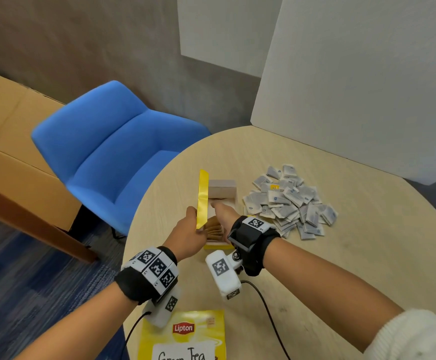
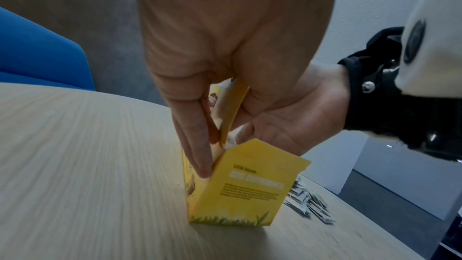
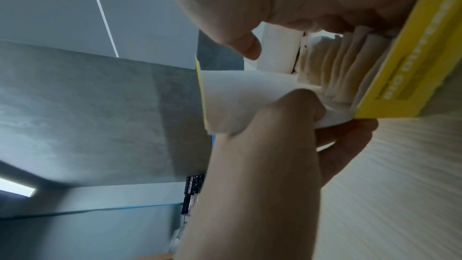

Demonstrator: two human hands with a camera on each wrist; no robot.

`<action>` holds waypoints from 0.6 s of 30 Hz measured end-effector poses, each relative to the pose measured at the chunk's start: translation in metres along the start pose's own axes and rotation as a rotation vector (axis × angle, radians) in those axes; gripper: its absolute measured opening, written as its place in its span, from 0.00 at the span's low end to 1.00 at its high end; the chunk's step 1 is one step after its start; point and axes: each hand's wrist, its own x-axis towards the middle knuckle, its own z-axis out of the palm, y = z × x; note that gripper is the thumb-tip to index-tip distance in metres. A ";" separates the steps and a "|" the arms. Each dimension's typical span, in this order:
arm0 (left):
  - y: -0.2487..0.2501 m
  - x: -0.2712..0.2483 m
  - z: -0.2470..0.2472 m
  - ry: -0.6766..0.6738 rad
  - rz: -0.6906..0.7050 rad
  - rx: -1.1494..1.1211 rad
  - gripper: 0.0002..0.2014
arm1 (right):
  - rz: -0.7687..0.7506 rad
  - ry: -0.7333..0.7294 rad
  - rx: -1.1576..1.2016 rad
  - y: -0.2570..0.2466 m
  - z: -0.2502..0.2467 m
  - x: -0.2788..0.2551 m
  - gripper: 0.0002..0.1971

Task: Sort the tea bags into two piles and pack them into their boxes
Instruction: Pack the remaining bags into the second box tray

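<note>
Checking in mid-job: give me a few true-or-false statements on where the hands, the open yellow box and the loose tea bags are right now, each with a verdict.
1. The left hand holds the raised lid of the open yellow box. True.
2. The right hand reaches into the loose pile of tea bags. False: it reaches into the open box; the pile lies untouched to its right.
3. The open box is empty. False: a row of tea bags stands inside it.
4. A second box, with a Lipton logo and a handwritten "Green Tea" label, lies at the near edge of the table. True.
5. The blue chair stands to the right of the table. False: it is on the left.
</note>
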 end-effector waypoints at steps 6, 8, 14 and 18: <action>0.000 0.001 0.002 0.002 0.006 -0.009 0.11 | 0.034 -0.005 0.066 0.004 0.002 0.013 0.18; -0.001 0.002 0.003 0.008 0.006 0.001 0.11 | 0.038 -0.002 0.083 0.008 0.001 0.019 0.17; 0.000 0.003 -0.003 -0.013 0.017 0.043 0.11 | 0.004 -0.008 0.138 -0.002 -0.012 -0.010 0.12; -0.004 0.007 -0.014 -0.045 0.018 0.050 0.14 | -0.188 0.072 0.031 -0.012 -0.030 -0.038 0.21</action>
